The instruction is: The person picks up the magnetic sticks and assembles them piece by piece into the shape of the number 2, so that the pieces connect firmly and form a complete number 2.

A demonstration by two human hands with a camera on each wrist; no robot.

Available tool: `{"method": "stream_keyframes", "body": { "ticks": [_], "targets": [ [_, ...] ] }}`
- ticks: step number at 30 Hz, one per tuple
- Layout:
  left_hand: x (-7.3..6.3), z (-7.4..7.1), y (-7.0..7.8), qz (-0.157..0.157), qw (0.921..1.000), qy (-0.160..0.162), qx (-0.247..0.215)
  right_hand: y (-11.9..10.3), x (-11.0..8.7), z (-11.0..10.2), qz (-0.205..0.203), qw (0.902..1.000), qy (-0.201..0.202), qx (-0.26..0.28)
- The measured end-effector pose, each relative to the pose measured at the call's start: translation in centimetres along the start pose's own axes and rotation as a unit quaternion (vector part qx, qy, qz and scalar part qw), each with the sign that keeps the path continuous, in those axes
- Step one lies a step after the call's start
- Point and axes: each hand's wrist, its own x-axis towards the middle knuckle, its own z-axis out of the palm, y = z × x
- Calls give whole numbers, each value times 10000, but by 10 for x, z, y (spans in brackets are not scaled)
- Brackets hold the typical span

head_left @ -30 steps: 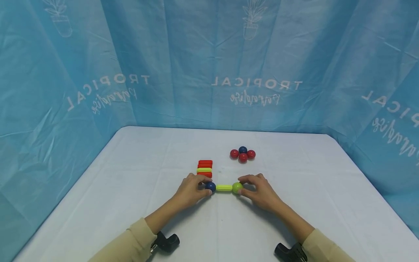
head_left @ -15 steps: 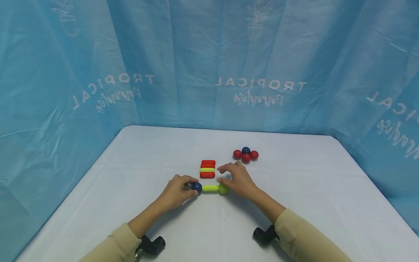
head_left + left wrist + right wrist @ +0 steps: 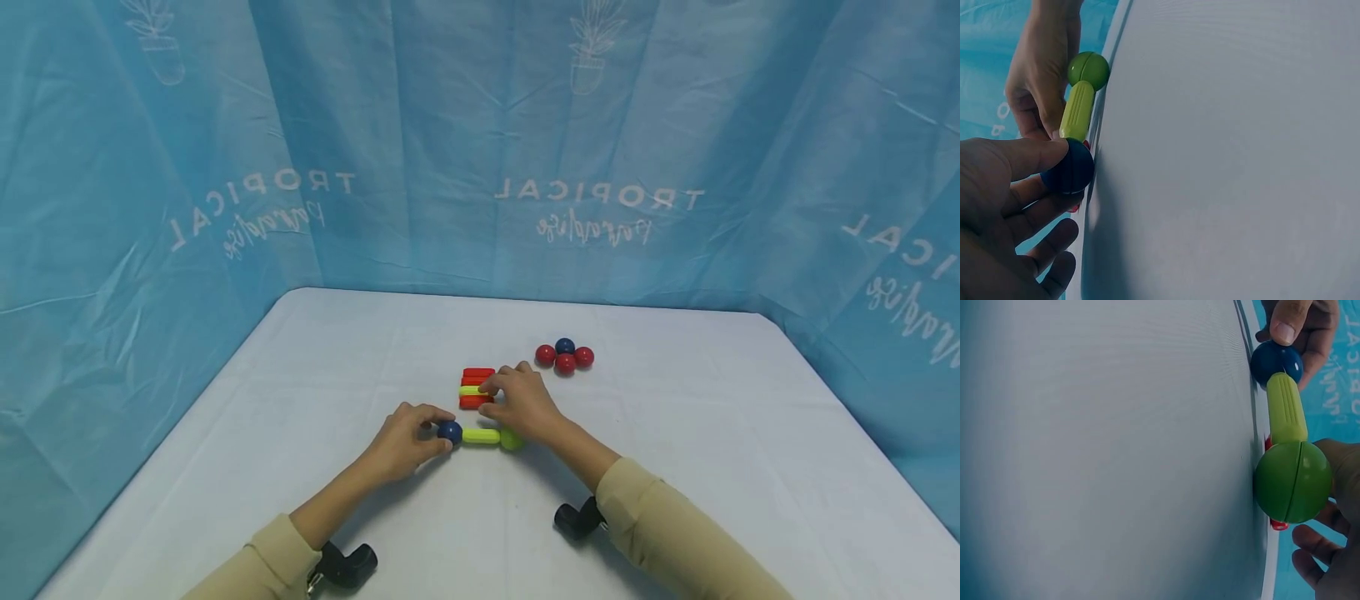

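Note:
My left hand [image 3: 401, 437] pinches a dark blue ball [image 3: 449, 432] between thumb and fingers. A yellow-green rod [image 3: 481, 437] runs from that ball to a green ball [image 3: 512, 441], forming a dumbbell shape. Beyond it lies a short row of rods: a front red rod [image 3: 471, 402], a yellow-green rod [image 3: 469, 391] and red ones [image 3: 477, 373] behind. My right hand [image 3: 527, 405] reaches over the right end of this row, thumb and index finger apart at the front rods. In the right wrist view the green ball [image 3: 1293, 482] hides part of that hand.
Several balls, red [image 3: 545, 356] and one dark blue [image 3: 565, 346], sit clustered farther back on the white-covered table [image 3: 675, 400]. Blue printed curtains [image 3: 480, 150] hang behind and beside the table. A black wrist-camera mount [image 3: 577, 520] projects below the right sleeve.
My right hand has let go of the green ball and moved left and away to the rods. The left hand has shifted left with the joined dumbbell shape.

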Motion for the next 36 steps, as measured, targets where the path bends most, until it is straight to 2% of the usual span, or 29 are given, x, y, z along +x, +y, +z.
{"method": "stream_keyframes", "body": {
  "ticks": [15, 25, 31, 36],
  "targets": [
    [-3, 2, 1, 52, 9999, 76, -91, -3, 7, 6, -50, 9985, -230, -497],
    [-4, 4, -1, 111, 9998, 126, -104, -6, 10, 6, 184, 9967, -476, -623],
    [-3, 4, 0, 53, 9999, 103, -113, -6, 7, 4, 80, 9979, -323, -558],
    [-3, 4, 1, 61, 9999, 120, -89, -4, -5, -5, 23, 9994, 174, -298]
  ]
}}
